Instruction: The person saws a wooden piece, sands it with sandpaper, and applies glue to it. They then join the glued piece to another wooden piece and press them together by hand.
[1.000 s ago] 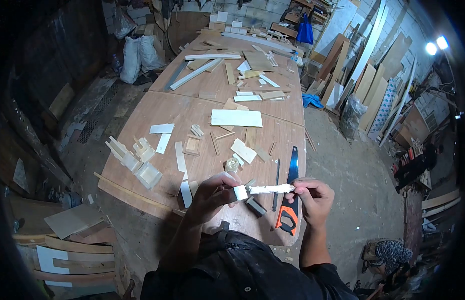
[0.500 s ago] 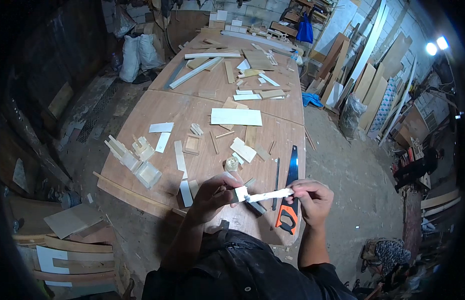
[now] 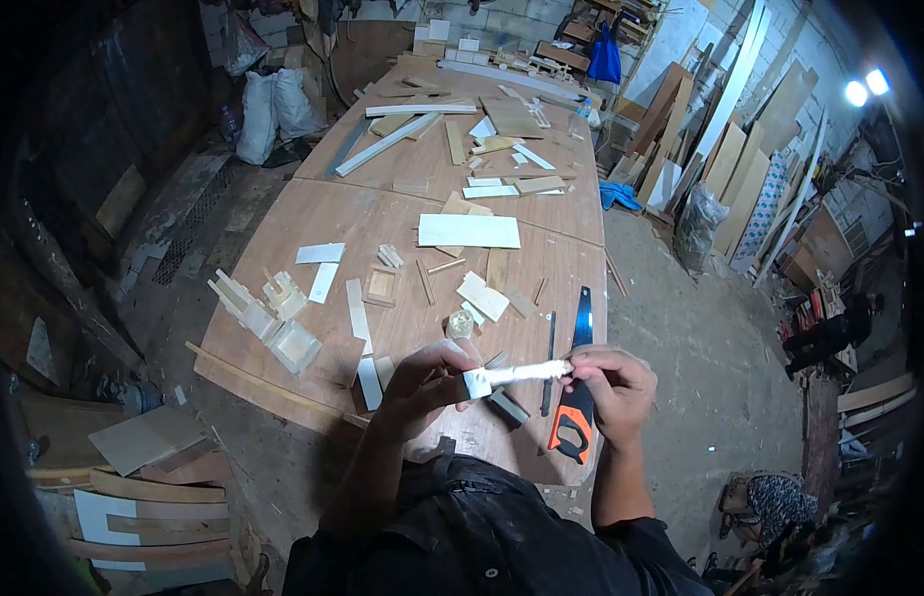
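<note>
Over the workbench (image 3: pixel 382 209), left hand (image 3: pixel 427 385) fingers pinch a white block (image 3: pixel 477 382), right hand (image 3: pixel 613 389) fingers a white stick (image 3: pixel 526 372) touching it.

Both hands hover above the near edge of the tabletop (image 3: pixel 382 209), with a stick (image 3: pixel 521 372) spanning from left hand (image 3: pixel 422 382) to right hand (image 3: pixel 611 382). A handsaw (image 3: pixel 582 318) lies under the right hand, a block (image 3: pixel 508 405) sits below the stick, box frames (image 3: pixel 283 318) are off left, and a panel (image 3: pixel 469 231) lies behind.
</note>
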### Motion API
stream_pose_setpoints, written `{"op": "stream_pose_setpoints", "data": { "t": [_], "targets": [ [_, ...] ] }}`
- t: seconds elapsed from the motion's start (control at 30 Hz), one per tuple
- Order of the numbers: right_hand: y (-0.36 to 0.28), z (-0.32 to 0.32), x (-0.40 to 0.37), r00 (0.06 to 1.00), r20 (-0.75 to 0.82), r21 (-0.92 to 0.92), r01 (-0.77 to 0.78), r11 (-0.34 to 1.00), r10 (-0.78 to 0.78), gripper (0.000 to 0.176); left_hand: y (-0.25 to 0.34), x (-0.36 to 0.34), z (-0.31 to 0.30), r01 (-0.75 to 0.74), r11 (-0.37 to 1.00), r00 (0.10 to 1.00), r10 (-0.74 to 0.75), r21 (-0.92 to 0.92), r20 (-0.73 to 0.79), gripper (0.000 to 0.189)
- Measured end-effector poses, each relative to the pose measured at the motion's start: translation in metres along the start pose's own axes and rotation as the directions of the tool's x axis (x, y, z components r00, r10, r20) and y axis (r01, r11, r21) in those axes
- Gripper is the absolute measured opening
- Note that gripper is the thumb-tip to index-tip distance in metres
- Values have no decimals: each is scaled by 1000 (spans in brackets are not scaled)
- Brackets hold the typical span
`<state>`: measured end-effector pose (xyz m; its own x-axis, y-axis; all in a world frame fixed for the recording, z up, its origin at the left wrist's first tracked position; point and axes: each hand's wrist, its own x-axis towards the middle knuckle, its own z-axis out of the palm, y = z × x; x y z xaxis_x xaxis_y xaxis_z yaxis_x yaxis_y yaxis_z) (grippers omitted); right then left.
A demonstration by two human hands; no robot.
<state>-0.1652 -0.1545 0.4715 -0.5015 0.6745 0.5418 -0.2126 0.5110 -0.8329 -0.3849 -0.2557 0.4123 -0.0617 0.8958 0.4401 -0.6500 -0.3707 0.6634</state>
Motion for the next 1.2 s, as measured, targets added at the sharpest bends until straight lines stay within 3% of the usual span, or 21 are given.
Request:
{"op": "stream_pose_setpoints", "data": {
  "t": [0.17, 0.27, 0.37, 0.43, 0.53, 0.63, 0.8, 0.9, 0.97, 1.07, 1.2],
  "targets": [
    [-1, -2, 0, 999, -40, 71, -22, 997, 25, 8, 5, 0, 0, 11, 1000, 1000, -10, 16, -19, 16],
    [-3, -1, 4, 997, 73, -32, 36, 999, -34, 8, 4, -1, -2, 9, 999, 1000, -8, 39, -14, 16],
    [-3, 2, 6, 998, -33, 11, -46, 999, 46, 7, 5, -3, -5, 17, 997, 1000, -15, 81, -20, 18],
    [-3, 2, 4, 993, -90, 169, -58, 984, 74, 7, 2, -3, -6, -18, 990, 998, 26, 137, -55, 21],
    [2, 2, 3, 1000, 11, 87, -7, 996, 6, 7, 3, -4, 0, -62, 982, 993, 79, 180, -90, 22],
    [0, 9, 7, 1000, -21, 31, -14, 999, 14, 7, 2, -4, -2, -107, 949, 989, 134, 297, -70, 21],
    [5, 7, 7, 997, -64, 83, -35, 996, 40, 7, -4, -5, -10, -102, 970, 991, 117, 221, -59, 24],
    [7, 5, 7, 1000, 13, 115, -20, 993, 18, 7, -3, -3, -12, -103, 971, 993, 114, 214, -40, 27],
    [4, 7, 11, 1000, -20, 14, -1, 1000, 1, 7, -5, -4, -13, -97, 971, 994, 106, 219, -29, 29],
    [4, 7, 10, 994, -100, 37, -46, 998, 49, 7, -8, -6, -13, -69, 969, 992, 91, 237, -85, 28],
    [7, 4, 9, 999, -36, 114, -28, 993, 32, 7, -6, -3, -11, -74, 971, 993, 93, 227, -72, 27]
  ]
}}
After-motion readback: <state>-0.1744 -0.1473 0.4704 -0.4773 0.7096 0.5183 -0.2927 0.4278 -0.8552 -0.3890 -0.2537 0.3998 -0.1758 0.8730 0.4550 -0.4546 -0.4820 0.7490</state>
